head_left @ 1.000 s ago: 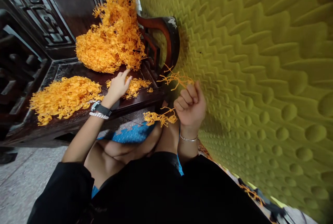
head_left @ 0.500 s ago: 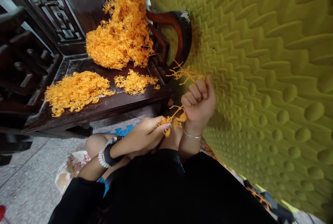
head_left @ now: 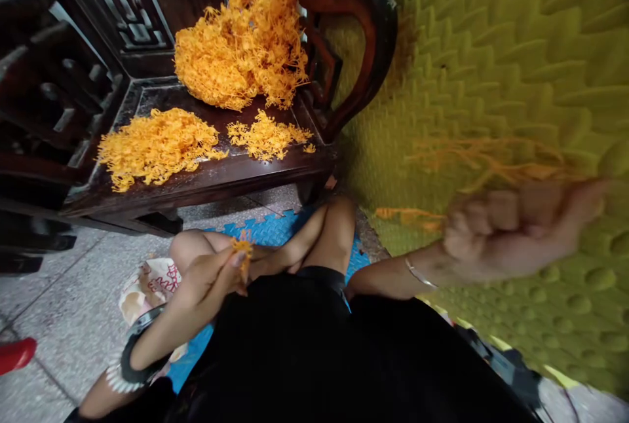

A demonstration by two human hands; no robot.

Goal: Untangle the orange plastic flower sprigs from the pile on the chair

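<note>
My left hand is low over my lap, its fingers pinched on a small orange plastic piece. My right hand is out to the right in front of the yellow-green wall, blurred by motion, closed in a fist round a branched orange plastic sprig that sticks out above and to the left of it. On the dark wooden chair seat lie two flat heaps of small orange pieces, and a tall pile of orange sprigs leans against the chair back.
A padded yellow-green wall fills the right side. The chair's curved armrest stands next to it. Under my crossed legs lies a blue foam mat. A printed bag and a red object sit on the grey floor.
My right hand swung out to the right with the sprig. My left hand pulled away down-left with a small piece in its fingertips. The view shifted right.
</note>
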